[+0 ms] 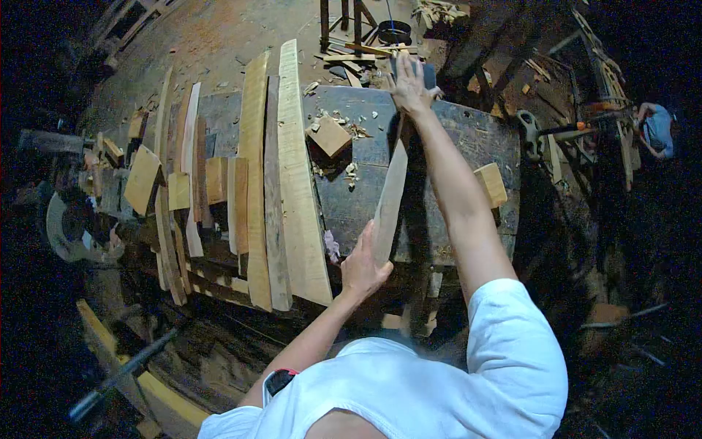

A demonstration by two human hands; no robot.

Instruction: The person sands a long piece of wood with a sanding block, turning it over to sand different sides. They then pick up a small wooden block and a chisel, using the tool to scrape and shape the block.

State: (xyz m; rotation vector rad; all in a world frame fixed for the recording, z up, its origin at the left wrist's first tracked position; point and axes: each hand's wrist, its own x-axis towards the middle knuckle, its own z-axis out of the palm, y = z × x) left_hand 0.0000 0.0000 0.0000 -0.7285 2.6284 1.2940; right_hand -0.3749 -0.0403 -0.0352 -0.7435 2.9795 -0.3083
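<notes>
My left hand point(363, 267) is wrapped around the near end of a long, narrow wooden board point(390, 197), which stretches away from me over the dark workbench point(358, 219). Its far end narrows towards my right wrist. At the bench's far edge, my right hand point(412, 86) reaches out with fingers extended and thumb apart. Beside and partly under those fingers shows a dark, flat-sided piece point(425, 74); its kind does not show. A small square wood block point(329, 137) lies among pale wood shavings point(352, 174) left of the board.
Several long planks point(296, 168) lie side by side on the left, with shorter wood offcuts point(142, 179) beyond. Another wood block point(491, 184) sits at the bench's right side. Scraps and a black round container point(395, 32) are on the floor ahead. A person point(656, 130) is far right.
</notes>
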